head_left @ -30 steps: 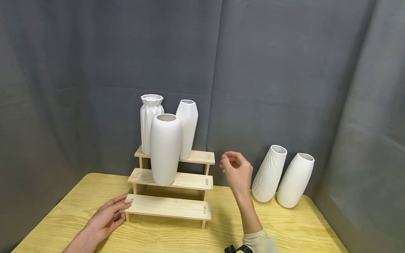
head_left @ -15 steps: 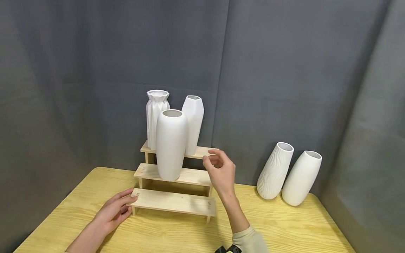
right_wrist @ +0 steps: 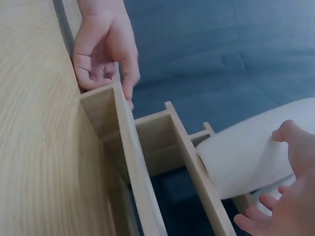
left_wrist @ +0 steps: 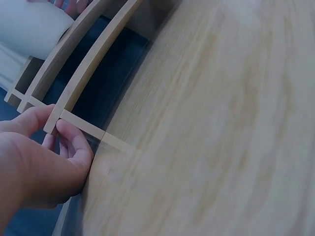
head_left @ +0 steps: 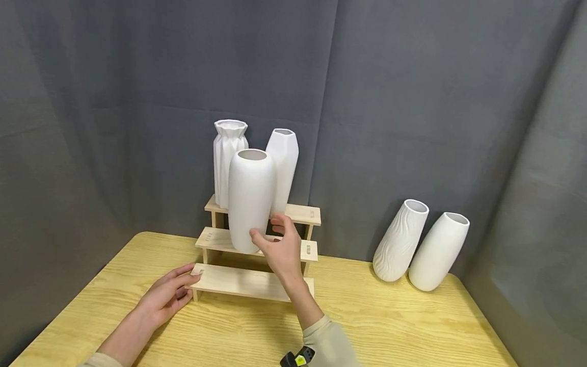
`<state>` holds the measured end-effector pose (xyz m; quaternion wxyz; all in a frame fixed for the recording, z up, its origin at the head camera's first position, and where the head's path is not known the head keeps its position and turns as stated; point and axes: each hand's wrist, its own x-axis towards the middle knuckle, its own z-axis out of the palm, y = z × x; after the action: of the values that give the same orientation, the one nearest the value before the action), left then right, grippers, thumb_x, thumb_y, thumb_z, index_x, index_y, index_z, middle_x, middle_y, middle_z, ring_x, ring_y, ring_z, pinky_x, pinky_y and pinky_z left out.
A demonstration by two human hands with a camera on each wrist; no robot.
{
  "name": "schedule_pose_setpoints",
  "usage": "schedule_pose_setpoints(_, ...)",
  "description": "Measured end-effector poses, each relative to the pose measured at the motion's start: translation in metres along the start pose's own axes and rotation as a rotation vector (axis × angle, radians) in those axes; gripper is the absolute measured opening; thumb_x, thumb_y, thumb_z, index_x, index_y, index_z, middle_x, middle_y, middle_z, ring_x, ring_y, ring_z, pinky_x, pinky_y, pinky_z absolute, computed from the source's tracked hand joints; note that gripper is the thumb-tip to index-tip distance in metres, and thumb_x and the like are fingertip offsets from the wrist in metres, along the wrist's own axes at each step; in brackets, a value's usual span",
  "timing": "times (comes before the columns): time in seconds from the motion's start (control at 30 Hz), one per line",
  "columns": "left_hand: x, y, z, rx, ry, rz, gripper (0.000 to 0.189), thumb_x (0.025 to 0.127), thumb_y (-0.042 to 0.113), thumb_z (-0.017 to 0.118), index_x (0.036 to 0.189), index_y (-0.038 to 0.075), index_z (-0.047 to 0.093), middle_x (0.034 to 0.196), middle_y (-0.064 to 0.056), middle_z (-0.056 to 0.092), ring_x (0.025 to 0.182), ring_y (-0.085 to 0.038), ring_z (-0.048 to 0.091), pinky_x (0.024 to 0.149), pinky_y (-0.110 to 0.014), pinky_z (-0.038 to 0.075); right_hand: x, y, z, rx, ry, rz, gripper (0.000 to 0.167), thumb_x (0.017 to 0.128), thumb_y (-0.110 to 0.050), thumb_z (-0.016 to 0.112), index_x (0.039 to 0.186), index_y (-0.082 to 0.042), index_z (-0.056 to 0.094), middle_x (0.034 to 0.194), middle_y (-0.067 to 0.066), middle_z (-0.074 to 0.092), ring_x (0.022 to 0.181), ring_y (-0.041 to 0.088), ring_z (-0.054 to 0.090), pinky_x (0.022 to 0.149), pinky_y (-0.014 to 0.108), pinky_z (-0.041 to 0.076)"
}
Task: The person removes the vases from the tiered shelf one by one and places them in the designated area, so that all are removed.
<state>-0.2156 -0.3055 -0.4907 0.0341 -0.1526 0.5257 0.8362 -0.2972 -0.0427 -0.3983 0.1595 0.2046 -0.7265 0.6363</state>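
A three-step wooden stand [head_left: 247,283] stands on the table. On its middle step, a tall smooth white vase [head_left: 251,199] is upright. My left hand [head_left: 161,299] grips the left end of the lowest step, thumb on top and fingers below; the left wrist view shows the board's end [left_wrist: 54,120] between thumb and fingers. My right hand [head_left: 283,252] is at the lower right of the smooth vase. Its thumb is against or very near the vase side [right_wrist: 246,152], with the fingers spread apart from it. A pleated vase [head_left: 225,163] and a faceted vase [head_left: 286,158] stand behind on the top step.
To the right, a wavy-ridged white vase [head_left: 399,244] and a smooth white vase [head_left: 438,252] stand close together on the wooden table [head_left: 390,321]. A dark grey curtain [head_left: 390,102] hangs behind and at both sides.
My right hand has moved left, from beside the stand to the smooth vase on the middle step. My left hand keeps its grip on the lowest step. The head view has shifted slightly.
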Motion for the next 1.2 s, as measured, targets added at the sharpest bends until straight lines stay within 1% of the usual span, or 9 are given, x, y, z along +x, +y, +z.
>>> schedule_pose_setpoints(0.1,0.000,0.000,0.001,-0.007,-0.003,0.000,0.071,0.096,0.009,0.074,0.155,0.009,0.035,0.108,-0.002,0.057,0.075,-0.009,0.050,0.072,-0.022,0.051,0.000,0.000,0.008,0.004,0.002,0.028,0.069,0.079,-0.034,0.088,0.136,-0.013,0.056,0.125,0.005,0.058,0.113,0.032,0.056,0.085,0.040,0.055)
schedule_pose_setpoints(0.23,0.001,0.001,0.004,-0.014,-0.009,0.000,0.070,0.095,0.008,0.074,0.155,0.010,0.037,0.109,-0.003,0.056,0.075,-0.009,0.050,0.073,-0.022,0.051,0.002,-0.001,0.015,0.013,0.005,0.055,0.077,0.076,-0.034,0.090,0.140,-0.016,0.052,0.126,0.001,0.056,0.111,0.025,0.056,0.088,0.040,0.053)
schedule_pose_setpoints(0.37,0.002,0.002,0.006,-0.018,-0.013,0.003,0.067,0.095,0.008,0.074,0.153,0.011,0.039,0.107,-0.003,0.058,0.075,-0.009,0.050,0.073,-0.022,0.051,0.003,-0.004,0.019,0.026,0.000,0.059,0.087,0.072,-0.033,0.092,0.145,-0.019,0.047,0.127,0.002,0.054,0.110,0.023,0.056,0.089,0.041,0.051)
schedule_pose_setpoints(0.53,0.003,0.003,0.006,-0.012,-0.008,0.004,0.068,0.095,0.009,0.074,0.153,0.010,0.038,0.105,-0.002,0.061,0.075,-0.009,0.051,0.071,-0.022,0.051,0.003,-0.005,0.022,0.095,-0.025,0.072,0.094,0.072,-0.029,0.093,0.150,-0.022,0.042,0.131,0.006,0.053,0.113,0.026,0.057,0.092,0.044,0.051)
schedule_pose_setpoints(0.67,0.004,0.003,0.007,-0.009,-0.016,0.004,0.066,0.096,0.009,0.073,0.152,0.010,0.038,0.106,-0.002,0.062,0.076,-0.010,0.050,0.072,-0.023,0.051,0.005,-0.004,0.020,0.145,-0.045,0.097,0.094,0.072,-0.027,0.094,0.151,-0.023,0.042,0.133,0.009,0.053,0.116,0.026,0.058,0.095,0.045,0.050)
schedule_pose_setpoints(0.77,0.005,0.004,0.008,-0.014,-0.017,0.011,0.062,0.096,0.008,0.073,0.150,0.011,0.042,0.107,-0.003,0.061,0.074,-0.009,0.050,0.071,-0.023,0.051,0.009,-0.002,0.017,0.177,-0.059,0.108,0.091,0.074,-0.026,0.093,0.150,-0.023,0.043,0.133,0.009,0.053,0.116,0.027,0.058,0.094,0.045,0.051)
schedule_pose_setpoints(0.9,0.005,0.002,0.009,-0.008,-0.026,0.008,0.063,0.096,0.008,0.073,0.150,0.011,0.041,0.108,-0.003,0.057,0.075,-0.009,0.050,0.071,-0.022,0.051,0.011,0.003,0.013,0.218,-0.083,0.142,0.087,0.075,-0.025,0.093,0.149,-0.027,0.046,0.132,0.005,0.056,0.116,0.026,0.059,0.093,0.045,0.053)
schedule_pose_setpoints(1.0,0.004,-0.002,0.007,-0.004,-0.031,-0.003,0.068,0.097,0.008,0.072,0.154,0.009,0.035,0.112,-0.004,0.054,0.076,-0.010,0.050,0.072,-0.024,0.050,0.008,0.008,0.011,0.216,-0.095,0.151,0.086,0.075,-0.024,0.094,0.148,-0.028,0.048,0.130,0.003,0.058,0.115,0.024,0.060,0.092,0.044,0.053)
schedule_pose_setpoints(1.2,0.002,-0.003,-0.003,-0.015,-0.012,-0.017,0.074,0.096,0.009,0.073,0.157,0.010,0.033,0.115,-0.006,0.051,0.076,-0.010,0.050,0.073,-0.025,0.051,0.005,0.010,0.018,0.156,-0.074,0.102,0.086,0.072,-0.029,0.095,0.145,-0.027,0.052,0.125,0.006,0.060,0.109,0.027,0.063,0.088,0.043,0.055)
